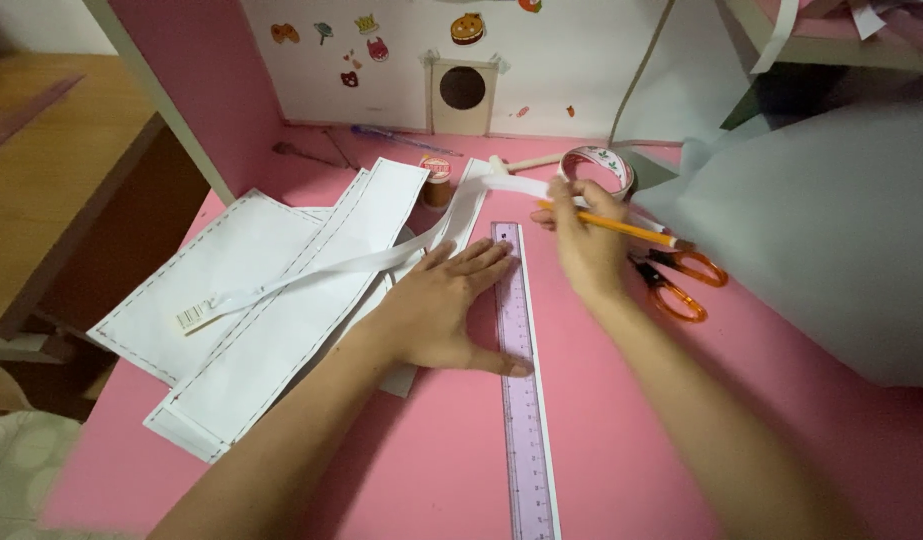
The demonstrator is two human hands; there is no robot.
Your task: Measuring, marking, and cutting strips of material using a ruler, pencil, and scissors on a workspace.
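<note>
- Pink desk (621, 420) fills the view, backed by a white wall panel (571, 70) with small stickers and a round hole; a pink side wall rises at the left, and wooden flooring shows beyond it.
- Left hand (436, 310) lies flat and released, palm down, fingers spread on white paper pieces (281, 320) with dashed borders, thumb touching the edge of a clear purple ruler (521, 400).
- Right hand (581, 240) is clenched around a yellow pencil (621, 228), which points to the right, and it also pinches the end of a long white strip (361, 265).
- That strip runs from the right hand leftward across the paper pieces to a small tag end near the left sheet.
- Tape roll (596, 165) sits just behind the right hand; orange scissors (681, 280) lie just right of it; a small thread spool (436, 182) stands near the papers.
- Large pale sheet (831, 230) crowds the right edge; bare desk lies open near the viewer, either side of the ruler.
</note>
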